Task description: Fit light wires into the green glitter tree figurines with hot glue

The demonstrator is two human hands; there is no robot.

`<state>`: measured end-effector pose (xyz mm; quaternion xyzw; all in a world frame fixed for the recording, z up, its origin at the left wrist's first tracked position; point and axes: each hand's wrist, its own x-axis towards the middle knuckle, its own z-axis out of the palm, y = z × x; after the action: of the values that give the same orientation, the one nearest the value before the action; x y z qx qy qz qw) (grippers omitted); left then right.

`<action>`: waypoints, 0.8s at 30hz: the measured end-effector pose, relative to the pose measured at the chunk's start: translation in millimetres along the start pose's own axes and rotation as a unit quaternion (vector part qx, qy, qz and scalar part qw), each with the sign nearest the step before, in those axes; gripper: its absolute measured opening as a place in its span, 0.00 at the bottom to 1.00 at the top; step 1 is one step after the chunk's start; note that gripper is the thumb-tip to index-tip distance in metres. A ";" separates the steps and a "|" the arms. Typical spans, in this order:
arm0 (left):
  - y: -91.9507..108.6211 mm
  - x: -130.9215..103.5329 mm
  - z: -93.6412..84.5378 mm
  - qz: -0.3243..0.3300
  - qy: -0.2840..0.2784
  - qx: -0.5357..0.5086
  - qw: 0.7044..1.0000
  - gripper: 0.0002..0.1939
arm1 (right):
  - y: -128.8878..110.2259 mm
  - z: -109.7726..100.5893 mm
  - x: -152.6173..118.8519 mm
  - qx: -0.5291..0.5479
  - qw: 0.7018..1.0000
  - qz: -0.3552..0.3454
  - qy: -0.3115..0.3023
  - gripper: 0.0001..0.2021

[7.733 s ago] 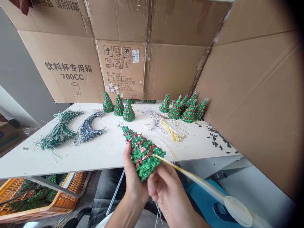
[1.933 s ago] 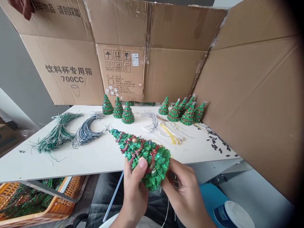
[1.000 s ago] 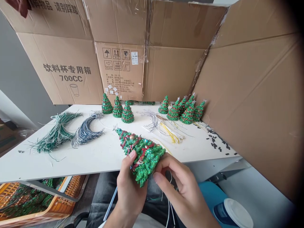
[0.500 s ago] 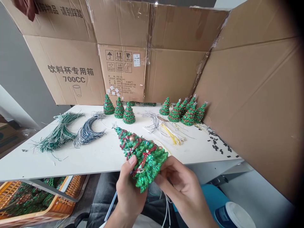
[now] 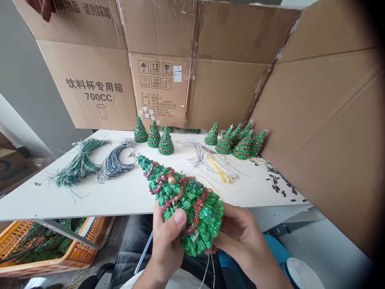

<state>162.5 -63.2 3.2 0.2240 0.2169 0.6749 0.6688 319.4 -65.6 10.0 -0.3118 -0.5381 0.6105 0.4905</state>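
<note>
A green glittery Christmas tree figurine [image 5: 183,200], with red garlands and gold baubles, is held tilted above my lap, its top pointing up and left. My left hand [image 5: 168,237] grips its lower side, thumb across the front. At the base, my right hand [image 5: 240,237] has its fingers curled in; the tips are hidden behind the tree, so what they pinch cannot be seen. Thin white wires [image 5: 207,269] hang below the base beside my right fingers. A clear star [image 5: 136,153] shows at the treetop.
On the white table [image 5: 120,200] lie a green wire bundle [image 5: 81,160], a blue wire bundle [image 5: 116,162] and yellow and white wires [image 5: 221,170]. Several small trees [image 5: 166,141] stand behind. Black pieces [image 5: 278,188] are scattered right. Cardboard [image 5: 231,92] walls the back; an orange basket [image 5: 69,257] stands below left.
The tree has come closer to me, and its base has turned lower and right. Both hands remain at it. The whole view has shifted slightly.
</note>
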 end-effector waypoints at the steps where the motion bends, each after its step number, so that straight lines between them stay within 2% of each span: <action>1: 0.6 -0.3 0.9 -0.002 0.002 0.003 1.000 0.41 | -0.6 -1.8 0.4 0.015 1.000 0.010 -0.016 0.10; 4: 1.6 -0.9 4.3 -0.003 0.024 0.011 1.000 0.44 | -3.6 -4.2 1.9 0.043 0.998 0.013 -0.050 0.09; 8: 0.0 0.4 4.3 0.017 0.044 0.026 0.999 0.44 | -3.6 -2.7 1.0 0.046 0.997 0.011 -0.054 0.10; 13: -2.1 4.7 2.4 0.026 0.053 0.028 0.998 0.38 | -1.1 5.4 -4.5 0.015 1.000 0.014 0.010 0.14; 18: -0.6 11.2 5.9 -0.014 0.065 0.002 0.998 0.23 | -1.1 16.0 -9.5 -0.080 0.992 -0.055 0.076 0.15; 21: 0.3 17.4 8.1 -0.041 0.098 -0.004 0.994 0.20 | 0.3 21.3 -10.2 -0.217 0.958 -0.120 0.146 0.13; 24: 1.5 23.0 11.2 -0.088 0.119 -0.034 0.988 0.20 | 1.5 23.0 -7.6 -0.363 0.886 -0.233 0.171 0.09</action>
<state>167.8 -40.3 13.4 0.0993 0.2910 0.6420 0.7023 300.6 -80.7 12.7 -0.4332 -0.6873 0.1779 0.5553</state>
